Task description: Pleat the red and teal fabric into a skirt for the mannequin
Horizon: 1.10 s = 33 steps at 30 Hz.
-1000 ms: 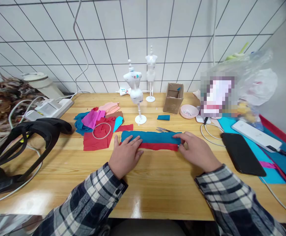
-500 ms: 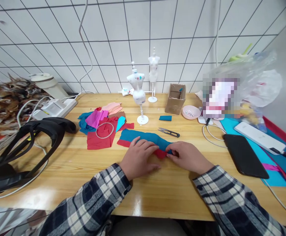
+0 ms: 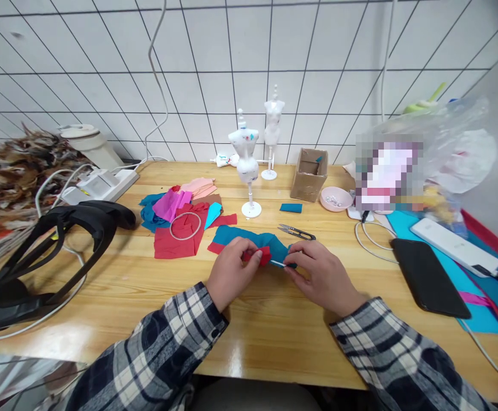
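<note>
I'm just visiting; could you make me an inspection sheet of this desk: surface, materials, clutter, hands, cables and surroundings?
Surface: glossy wooden table.
Materials: blue cloth and red cloth, layered; part of the red is turned up.
Clutter: fabric scraps with a metal ring on top, snips, black phone, black frame.
Hands: left hand pinches the red cloth, right hand the blue; a thin white item between them is too small to identify.
Cables: white cable hanging at the back, more around the power strip.
Surroundings: white dress forms before a tiled wall.
</note>
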Each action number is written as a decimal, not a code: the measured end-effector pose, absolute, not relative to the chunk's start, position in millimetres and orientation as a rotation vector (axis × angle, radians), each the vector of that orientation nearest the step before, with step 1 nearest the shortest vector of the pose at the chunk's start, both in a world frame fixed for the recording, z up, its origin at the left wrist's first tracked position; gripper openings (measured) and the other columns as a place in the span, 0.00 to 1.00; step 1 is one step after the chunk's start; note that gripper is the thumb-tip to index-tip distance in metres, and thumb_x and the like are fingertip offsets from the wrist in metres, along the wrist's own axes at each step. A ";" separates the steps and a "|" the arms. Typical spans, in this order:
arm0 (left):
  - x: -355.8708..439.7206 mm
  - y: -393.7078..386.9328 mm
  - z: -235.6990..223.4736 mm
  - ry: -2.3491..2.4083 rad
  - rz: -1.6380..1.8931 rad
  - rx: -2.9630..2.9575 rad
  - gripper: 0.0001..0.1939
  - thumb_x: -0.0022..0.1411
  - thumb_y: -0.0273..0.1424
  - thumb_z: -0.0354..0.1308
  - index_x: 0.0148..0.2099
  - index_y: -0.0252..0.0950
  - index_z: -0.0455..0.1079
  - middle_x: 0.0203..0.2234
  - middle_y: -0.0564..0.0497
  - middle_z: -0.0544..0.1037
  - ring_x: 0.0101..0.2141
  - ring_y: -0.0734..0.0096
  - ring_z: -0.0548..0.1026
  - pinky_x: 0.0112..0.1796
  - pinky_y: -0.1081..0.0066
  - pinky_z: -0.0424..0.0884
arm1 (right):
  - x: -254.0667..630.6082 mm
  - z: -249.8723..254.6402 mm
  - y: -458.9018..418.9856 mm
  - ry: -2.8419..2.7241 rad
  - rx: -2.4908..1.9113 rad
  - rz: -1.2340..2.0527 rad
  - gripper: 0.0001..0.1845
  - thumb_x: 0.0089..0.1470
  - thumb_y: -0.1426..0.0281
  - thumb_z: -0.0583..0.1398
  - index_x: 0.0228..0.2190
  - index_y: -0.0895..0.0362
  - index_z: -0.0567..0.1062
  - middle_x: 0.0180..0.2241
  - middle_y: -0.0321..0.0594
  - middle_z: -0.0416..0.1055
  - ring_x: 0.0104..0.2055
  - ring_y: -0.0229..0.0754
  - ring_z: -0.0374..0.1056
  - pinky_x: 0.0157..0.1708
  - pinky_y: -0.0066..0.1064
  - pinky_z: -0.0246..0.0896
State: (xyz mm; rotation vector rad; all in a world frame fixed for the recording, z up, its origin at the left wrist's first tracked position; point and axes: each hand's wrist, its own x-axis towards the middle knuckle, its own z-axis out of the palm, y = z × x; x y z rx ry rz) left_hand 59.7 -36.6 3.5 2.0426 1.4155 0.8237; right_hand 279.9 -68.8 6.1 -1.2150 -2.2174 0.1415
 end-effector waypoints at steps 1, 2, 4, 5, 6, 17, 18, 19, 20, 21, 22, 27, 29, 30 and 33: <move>57.9 -35.1 3.1 1.440 0.833 1.959 0.05 0.63 0.33 0.55 0.37 0.37 0.67 0.29 0.53 0.70 0.30 0.71 0.68 0.33 0.70 0.64 | 279.2 6.5 -69.2 -2.201 -1.204 0.105 0.04 0.56 0.71 0.60 0.35 0.54 0.75 0.39 0.41 0.72 0.42 0.44 0.67 0.41 0.36 0.64; 56.2 -34.3 3.4 1.459 0.860 1.884 0.05 0.62 0.33 0.56 0.38 0.37 0.65 0.28 0.54 0.69 0.28 0.73 0.67 0.31 0.71 0.63 | 278.6 6.7 -69.4 -2.183 -1.196 0.072 0.04 0.57 0.71 0.60 0.35 0.54 0.75 0.39 0.41 0.72 0.41 0.44 0.67 0.40 0.35 0.64; 53.4 -35.4 6.3 1.451 0.974 1.771 0.09 0.59 0.34 0.59 0.39 0.37 0.63 0.26 0.57 0.65 0.26 0.75 0.64 0.29 0.73 0.61 | 277.8 6.9 -69.9 -2.154 -1.184 0.012 0.04 0.57 0.72 0.59 0.35 0.54 0.75 0.38 0.42 0.73 0.40 0.43 0.67 0.39 0.35 0.64; 52.7 -37.7 8.7 1.398 1.026 1.726 0.11 0.59 0.36 0.60 0.37 0.37 0.62 0.25 0.57 0.64 0.25 0.76 0.62 0.28 0.73 0.60 | 277.6 6.9 -70.2 -2.139 -1.182 -0.020 0.05 0.57 0.72 0.59 0.36 0.55 0.75 0.38 0.42 0.73 0.40 0.43 0.67 0.39 0.35 0.64; 52.6 -41.0 11.3 1.307 1.024 1.679 0.14 0.59 0.39 0.60 0.33 0.36 0.62 0.23 0.57 0.62 0.24 0.77 0.61 0.26 0.74 0.59 | 277.5 7.1 -70.7 -2.121 -1.185 -0.056 0.05 0.57 0.73 0.60 0.37 0.55 0.75 0.38 0.42 0.73 0.40 0.43 0.67 0.39 0.35 0.64; 70.3 -53.7 6.5 0.915 0.764 1.046 0.23 0.53 0.47 0.65 0.42 0.32 0.75 0.38 0.44 0.80 0.40 0.63 0.75 0.40 0.68 0.70 | 264.4 16.0 -83.4 -2.176 -1.173 -0.323 0.06 0.56 0.70 0.62 0.38 0.53 0.75 0.35 0.40 0.76 0.35 0.43 0.66 0.38 0.37 0.59; 69.7 -51.8 6.4 0.949 0.784 1.054 0.21 0.53 0.45 0.66 0.40 0.32 0.75 0.36 0.45 0.80 0.39 0.64 0.75 0.40 0.68 0.70 | 263.9 16.4 -85.0 -2.191 -1.167 -0.295 0.06 0.56 0.69 0.62 0.38 0.53 0.75 0.35 0.40 0.76 0.35 0.44 0.66 0.37 0.38 0.59; 69.0 -50.3 6.8 0.974 0.794 1.058 0.19 0.54 0.44 0.65 0.39 0.32 0.76 0.35 0.46 0.80 0.37 0.65 0.75 0.39 0.68 0.69 | 263.8 17.0 -86.3 -2.194 -1.150 -0.250 0.07 0.56 0.68 0.61 0.39 0.53 0.75 0.35 0.41 0.76 0.35 0.44 0.66 0.37 0.39 0.60; 68.3 -49.2 7.6 0.988 0.796 1.070 0.18 0.55 0.43 0.64 0.38 0.32 0.76 0.33 0.47 0.80 0.36 0.66 0.75 0.38 0.69 0.69 | 264.0 18.0 -87.3 -2.179 -1.124 -0.186 0.08 0.56 0.67 0.61 0.39 0.53 0.75 0.36 0.42 0.76 0.36 0.45 0.67 0.38 0.39 0.60; 67.7 -48.5 8.6 0.994 0.798 1.096 0.17 0.56 0.43 0.63 0.37 0.32 0.76 0.32 0.48 0.80 0.34 0.67 0.75 0.38 0.69 0.68 | 264.4 19.6 -87.6 -2.151 -1.088 -0.113 0.09 0.57 0.66 0.60 0.40 0.53 0.75 0.36 0.42 0.76 0.36 0.45 0.67 0.37 0.39 0.61; 67.3 -48.3 9.8 0.995 0.800 1.141 0.16 0.56 0.42 0.62 0.37 0.32 0.76 0.31 0.49 0.79 0.33 0.68 0.74 0.37 0.70 0.68 | 265.0 21.8 -87.1 -2.126 -1.049 -0.038 0.09 0.57 0.66 0.60 0.41 0.53 0.75 0.36 0.42 0.76 0.36 0.44 0.68 0.37 0.39 0.62; 66.1 -50.8 11.7 0.944 0.809 1.308 0.14 0.58 0.40 0.59 0.34 0.32 0.75 0.29 0.51 0.77 0.33 0.69 0.71 0.38 0.70 0.68 | 265.6 40.7 -72.3 -2.309 -0.875 0.223 0.15 0.57 0.73 0.57 0.45 0.49 0.75 0.40 0.39 0.74 0.40 0.42 0.68 0.42 0.39 0.63; 65.2 -51.9 10.6 0.947 0.814 1.286 0.16 0.58 0.42 0.59 0.33 0.32 0.74 0.29 0.51 0.77 0.33 0.70 0.71 0.38 0.70 0.68 | 263.0 47.7 -65.6 -2.400 -0.860 0.257 0.22 0.56 0.74 0.57 0.51 0.47 0.73 0.49 0.41 0.71 0.47 0.46 0.67 0.48 0.43 0.62; 64.6 -52.2 10.1 0.946 0.818 1.277 0.17 0.58 0.43 0.59 0.33 0.32 0.74 0.29 0.51 0.77 0.33 0.69 0.71 0.38 0.70 0.68 | 261.1 49.9 -63.1 -2.412 -0.864 0.279 0.25 0.55 0.75 0.57 0.54 0.47 0.71 0.52 0.42 0.69 0.50 0.47 0.66 0.50 0.45 0.61; 62.9 -51.6 10.8 0.916 0.797 1.300 0.18 0.58 0.44 0.59 0.32 0.32 0.74 0.29 0.50 0.77 0.33 0.68 0.71 0.39 0.69 0.68 | 253.9 49.9 -59.3 -2.324 -0.895 0.424 0.25 0.55 0.73 0.59 0.55 0.50 0.69 0.50 0.43 0.71 0.48 0.46 0.68 0.48 0.42 0.63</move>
